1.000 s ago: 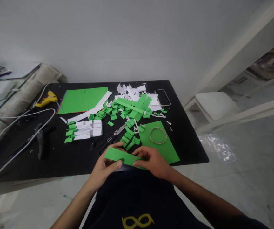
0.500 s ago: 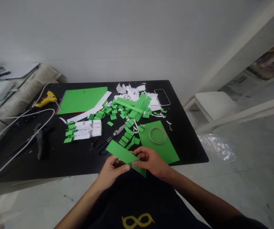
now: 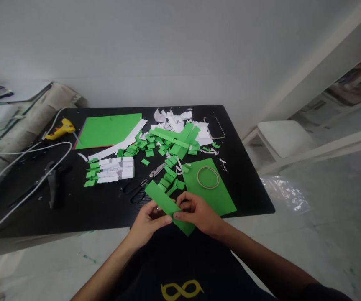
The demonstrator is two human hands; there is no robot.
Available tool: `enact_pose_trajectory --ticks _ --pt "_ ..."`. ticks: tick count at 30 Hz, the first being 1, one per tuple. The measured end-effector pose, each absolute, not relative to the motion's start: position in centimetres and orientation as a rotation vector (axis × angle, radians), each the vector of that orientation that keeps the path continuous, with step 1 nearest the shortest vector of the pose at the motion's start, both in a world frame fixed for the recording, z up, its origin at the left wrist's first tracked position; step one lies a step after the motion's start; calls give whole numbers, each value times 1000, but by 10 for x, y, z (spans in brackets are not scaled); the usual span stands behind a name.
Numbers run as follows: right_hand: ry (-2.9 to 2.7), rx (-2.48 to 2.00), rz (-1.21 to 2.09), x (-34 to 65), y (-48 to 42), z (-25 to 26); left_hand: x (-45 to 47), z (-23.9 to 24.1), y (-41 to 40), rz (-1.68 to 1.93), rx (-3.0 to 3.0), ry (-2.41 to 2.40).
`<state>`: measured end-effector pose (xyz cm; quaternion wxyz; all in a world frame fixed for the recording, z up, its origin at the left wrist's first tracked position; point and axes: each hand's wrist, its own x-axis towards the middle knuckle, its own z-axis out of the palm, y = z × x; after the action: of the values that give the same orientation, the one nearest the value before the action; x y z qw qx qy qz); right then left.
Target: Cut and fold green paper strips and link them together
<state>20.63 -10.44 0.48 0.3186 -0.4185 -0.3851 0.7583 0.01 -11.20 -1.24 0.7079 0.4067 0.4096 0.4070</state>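
Observation:
Both of my hands pinch a long green paper strip (image 3: 164,200) at the near edge of the black table (image 3: 98,207). My left hand (image 3: 149,221) grips it from below near its middle. My right hand (image 3: 197,213) closes on it from the right side. The strip tilts, its far end up to the left and its near end down to the right. Black-handled scissors (image 3: 141,184) lie just beyond my left hand. A tape ring (image 3: 208,177) rests on a green sheet (image 3: 214,192) beside my right hand.
Several cut green and white paper pieces (image 3: 167,146) are heaped mid-table. Folded white and green strips (image 3: 111,170) lie left of them. A large green sheet (image 3: 109,130), a yellow glue gun (image 3: 59,129), white cables (image 3: 26,167), and a phone (image 3: 214,127) sit farther back. A white stool (image 3: 280,138) stands right.
The strip has turned from nearly level to steeply tilted. My left hand has slid right along it toward my right hand, and both hands have come close together.

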Motion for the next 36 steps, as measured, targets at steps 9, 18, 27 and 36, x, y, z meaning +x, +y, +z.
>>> enact_pose_trajectory --ticks 9,18,27,36 --pt "-1315 -1138 1637 203 -107 11 3 -8 -109 987 856 1054" --pt "-1292 -1155 1739 201 -113 11 9 -1 -111 1045 912 1130" --pt "-1236 -1203 1730 200 -112 9 17 -3 -110 1123 932 1143" --pt "-1150 -1125 1842 200 -109 12 14 1 -106 1115 983 1122"
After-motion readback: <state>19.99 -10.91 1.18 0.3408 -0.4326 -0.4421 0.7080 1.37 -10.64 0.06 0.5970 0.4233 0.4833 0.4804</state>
